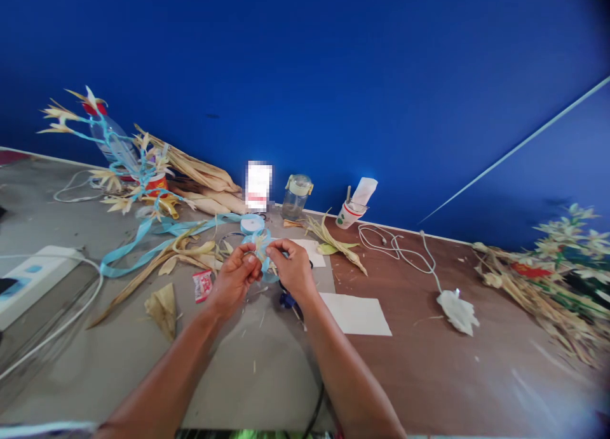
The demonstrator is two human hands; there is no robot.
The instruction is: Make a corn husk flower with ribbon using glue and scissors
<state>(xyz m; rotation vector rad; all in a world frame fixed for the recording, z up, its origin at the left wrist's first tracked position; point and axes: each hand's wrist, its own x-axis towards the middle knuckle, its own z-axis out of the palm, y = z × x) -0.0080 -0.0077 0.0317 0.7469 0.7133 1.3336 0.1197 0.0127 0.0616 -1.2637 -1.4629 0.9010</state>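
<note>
From my remote feed: L hand point(238, 274) thumb + index pinched tog. on pale husk bit point(260, 243), other fingers curled. R hand point(291, 264) thumb + index pinched at its right edge, exact contact blurry. Blue ribbon point(271, 276) around husk bit, btwn hands, near ribbon roll point(252, 224), over grey tabletop point(229, 375).
</note>
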